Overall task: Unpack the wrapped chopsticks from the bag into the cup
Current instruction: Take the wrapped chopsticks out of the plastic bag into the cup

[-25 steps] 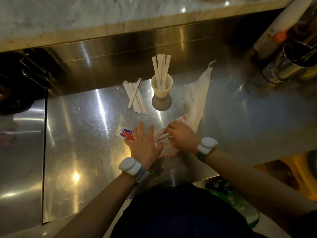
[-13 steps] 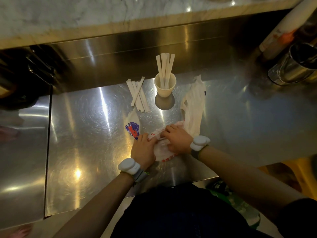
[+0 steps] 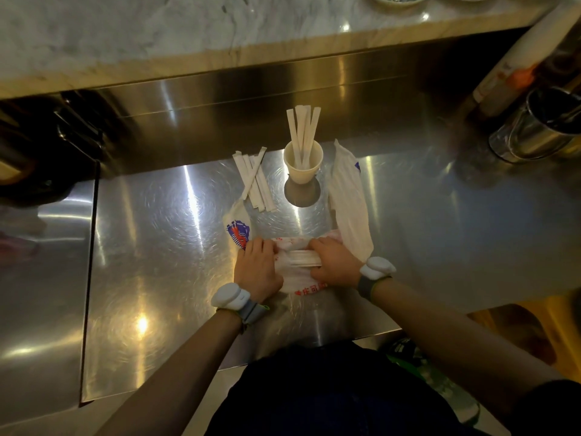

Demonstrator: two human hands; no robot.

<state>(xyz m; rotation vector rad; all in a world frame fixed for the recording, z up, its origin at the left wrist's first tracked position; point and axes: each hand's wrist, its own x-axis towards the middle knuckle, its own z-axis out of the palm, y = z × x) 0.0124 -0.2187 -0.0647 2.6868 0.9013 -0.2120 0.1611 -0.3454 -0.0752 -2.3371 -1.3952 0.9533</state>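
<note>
A white plastic bag (image 3: 349,202) with red and blue print lies on the steel counter in front of me. My left hand (image 3: 256,269) grips its left side and my right hand (image 3: 334,265) grips its right side. Between them a bundle of wrapped chopsticks (image 3: 303,262) shows through the bag's opening. Behind stands a cream cup (image 3: 302,165) holding several wrapped chopsticks upright. To the cup's left, a loose pile of wrapped chopsticks (image 3: 254,180) lies flat on the counter.
The steel counter (image 3: 157,262) ends at a raised steel backsplash under a marble ledge (image 3: 157,36). A steel pot (image 3: 547,127) and a cylindrical container (image 3: 515,67) stand at the far right. A seam and lower steel surface lie at the left.
Both hands have closed on the bag and pulled its mouth apart, exposing the chopstick bundle. The bag's right handle has swung upright toward the cup. The view has shifted slightly.
</note>
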